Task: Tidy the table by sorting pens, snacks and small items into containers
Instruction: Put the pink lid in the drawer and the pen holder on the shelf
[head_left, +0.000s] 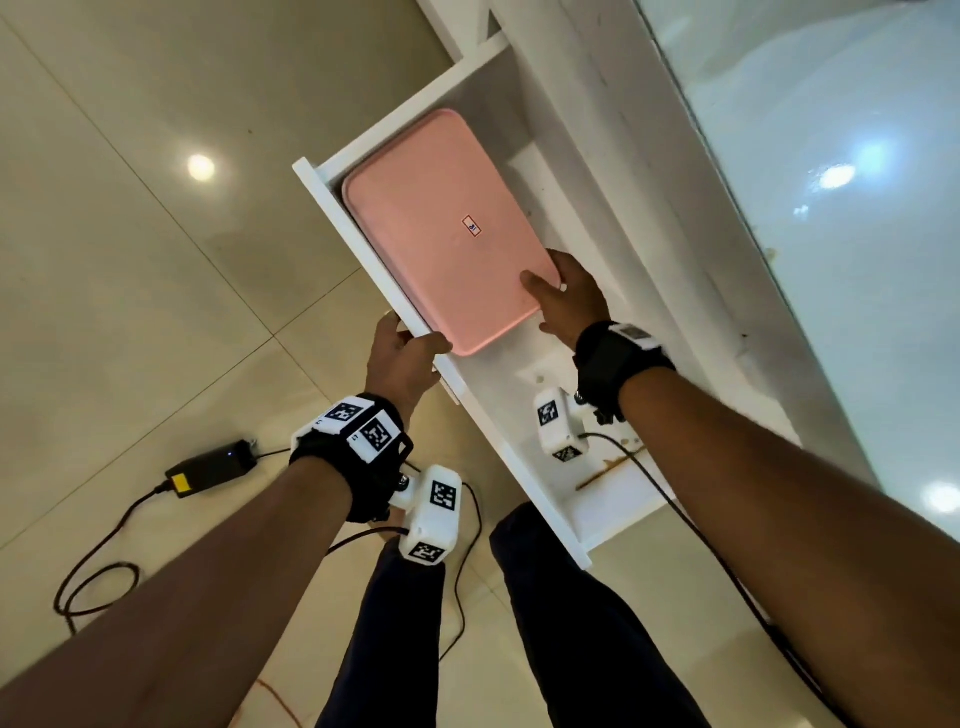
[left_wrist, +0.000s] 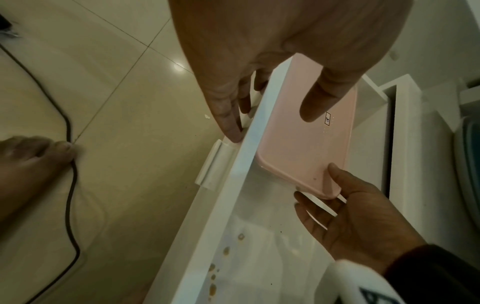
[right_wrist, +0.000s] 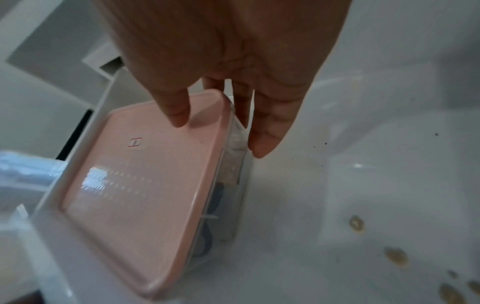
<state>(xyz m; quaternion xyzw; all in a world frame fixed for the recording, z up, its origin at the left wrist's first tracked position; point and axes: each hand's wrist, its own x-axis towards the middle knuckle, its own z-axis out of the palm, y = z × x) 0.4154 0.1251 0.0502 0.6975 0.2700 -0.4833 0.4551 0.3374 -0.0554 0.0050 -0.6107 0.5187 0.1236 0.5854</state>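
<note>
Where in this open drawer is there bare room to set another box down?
Free: the drawer floor beside the pink-lidded container, toward the stained end. Crowded: the container's corner, where the right hand grips it, and the front panel held by the left hand.

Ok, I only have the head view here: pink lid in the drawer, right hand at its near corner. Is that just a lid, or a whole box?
Observer: A whole box. The right wrist view shows clear sides under the lid, with dark things inside.
Reviewer: And the right hand, is it holding it?
Observer: Yes. The thumb is on the lid and the fingers run down the side at that corner.
Reviewer: What is the left hand touching outside the drawer?
Observer: In the left wrist view a fingertip meets a white handle on the front.
</note>
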